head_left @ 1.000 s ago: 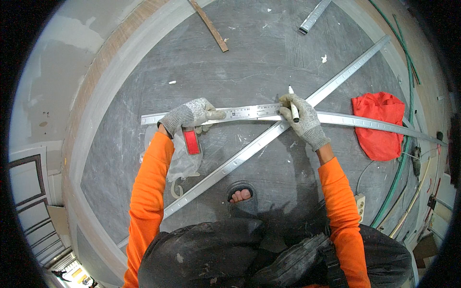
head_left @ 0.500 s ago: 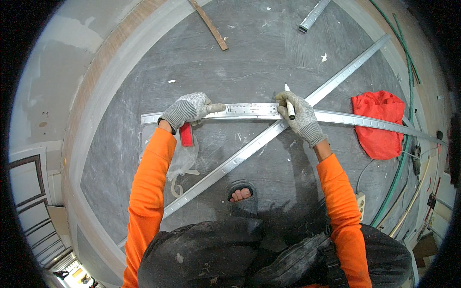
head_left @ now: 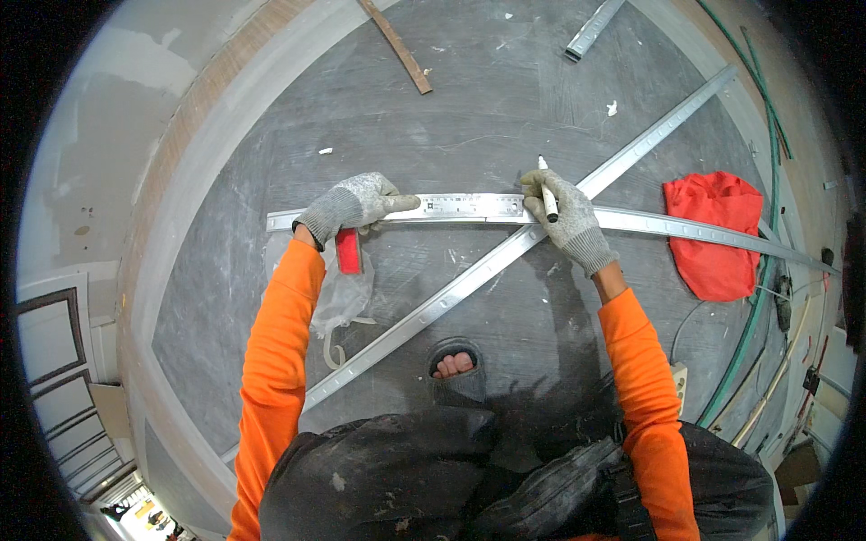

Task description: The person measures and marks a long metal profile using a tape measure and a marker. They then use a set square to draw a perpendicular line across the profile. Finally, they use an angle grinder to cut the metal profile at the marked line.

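Note:
My left hand [head_left: 359,204], in a grey knit work glove, is closed on the corner of a try square. The square's steel ruler blade [head_left: 469,206] lies along a long metal channel [head_left: 631,220], and its red stock [head_left: 348,252] points back toward me. In my right hand [head_left: 561,206], gloved likewise, a white marker [head_left: 547,180] is held between thumb and fingers, with its dark end toward me. That hand's fingers rest by the right end of the blade, over the channel. Whether they press on the blade is hidden.
A second metal channel [head_left: 433,307] runs diagonally and crosses the first near my right hand. A red bag [head_left: 713,236] lies at the right, near green hoses [head_left: 747,329]. A wood strip [head_left: 397,47] and a short channel piece [head_left: 595,29] lie farther off. My sandalled foot [head_left: 454,365] is close by.

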Demonstrator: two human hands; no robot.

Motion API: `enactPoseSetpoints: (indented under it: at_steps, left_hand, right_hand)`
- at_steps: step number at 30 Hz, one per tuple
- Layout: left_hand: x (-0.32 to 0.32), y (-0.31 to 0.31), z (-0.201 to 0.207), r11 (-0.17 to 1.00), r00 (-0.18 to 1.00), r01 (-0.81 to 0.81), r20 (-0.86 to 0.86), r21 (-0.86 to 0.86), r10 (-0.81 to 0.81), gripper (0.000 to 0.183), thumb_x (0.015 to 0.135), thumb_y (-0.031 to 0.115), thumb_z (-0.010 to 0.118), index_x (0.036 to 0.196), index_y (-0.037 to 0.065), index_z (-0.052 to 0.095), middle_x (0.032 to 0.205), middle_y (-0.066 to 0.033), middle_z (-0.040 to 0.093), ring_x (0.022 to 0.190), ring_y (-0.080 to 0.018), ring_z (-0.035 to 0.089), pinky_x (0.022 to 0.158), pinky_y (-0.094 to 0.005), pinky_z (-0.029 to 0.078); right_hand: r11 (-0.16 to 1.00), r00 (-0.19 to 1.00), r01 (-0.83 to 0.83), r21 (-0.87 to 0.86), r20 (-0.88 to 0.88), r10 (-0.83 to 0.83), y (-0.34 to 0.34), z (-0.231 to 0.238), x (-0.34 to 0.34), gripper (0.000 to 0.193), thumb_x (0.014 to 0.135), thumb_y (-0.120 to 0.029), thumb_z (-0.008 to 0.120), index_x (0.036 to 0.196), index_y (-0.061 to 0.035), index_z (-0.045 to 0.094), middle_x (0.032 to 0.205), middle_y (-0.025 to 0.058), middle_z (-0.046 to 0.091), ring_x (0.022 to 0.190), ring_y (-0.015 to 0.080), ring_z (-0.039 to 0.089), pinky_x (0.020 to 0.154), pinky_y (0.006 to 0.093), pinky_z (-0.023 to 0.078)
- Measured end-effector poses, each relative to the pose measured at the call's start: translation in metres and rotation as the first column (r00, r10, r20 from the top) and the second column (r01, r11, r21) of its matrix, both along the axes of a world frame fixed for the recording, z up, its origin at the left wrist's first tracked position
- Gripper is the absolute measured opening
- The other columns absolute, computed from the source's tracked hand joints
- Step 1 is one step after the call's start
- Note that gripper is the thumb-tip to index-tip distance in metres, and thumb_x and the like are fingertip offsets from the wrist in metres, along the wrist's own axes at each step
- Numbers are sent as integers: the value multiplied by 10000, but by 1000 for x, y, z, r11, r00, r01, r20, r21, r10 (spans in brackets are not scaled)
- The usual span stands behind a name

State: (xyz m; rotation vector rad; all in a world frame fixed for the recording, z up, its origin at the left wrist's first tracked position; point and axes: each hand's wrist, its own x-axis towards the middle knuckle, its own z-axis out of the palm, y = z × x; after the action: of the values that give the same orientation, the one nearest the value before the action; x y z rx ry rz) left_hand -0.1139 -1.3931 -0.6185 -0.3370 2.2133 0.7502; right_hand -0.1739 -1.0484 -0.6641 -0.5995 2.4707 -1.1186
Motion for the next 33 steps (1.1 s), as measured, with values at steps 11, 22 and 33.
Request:
enactPoseSetpoints:
  at_steps: [11, 22, 33]
  left_hand:
    - [-10, 8, -16, 889, 958, 158, -153, -430, -244, 854, 909, 823, 516, 1005, 19, 789, 908, -220, 722, 867, -311, 745, 777, -456, 602]
    - [-4, 48, -29, 860, 828, 346, -308, -375, -468, 744, 950, 673, 578, 1360, 53, 612, 1265, -189, 633, 1223, -341, 626, 1039, -466, 507]
    - [0, 85, -56, 906, 794, 337, -440, -257, -420, 567, 1000, 572, 580, 1317, 103, 623, 1236, -147, 674, 1190, -314, 651, 1021, -447, 506]
  right_hand:
    - [993, 997, -73, 88, 12, 72, -17, -5, -3, 309, 988, -257, 649, 1269, -128, 645, 1166, 146, 725, 1148, 321, 695, 1020, 461, 535]
    - [993, 995, -91, 78, -24, 94, -20, -5, 1, 319, 990, -258, 663, 1274, -114, 660, 1236, 122, 723, 1188, 310, 677, 1048, 457, 516]
    - [980, 964, -194, 45, -174, 199, -8, -13, 4, 426, 909, -315, 766, 1274, -118, 669, 1149, 133, 705, 1116, 328, 655, 1023, 451, 497]
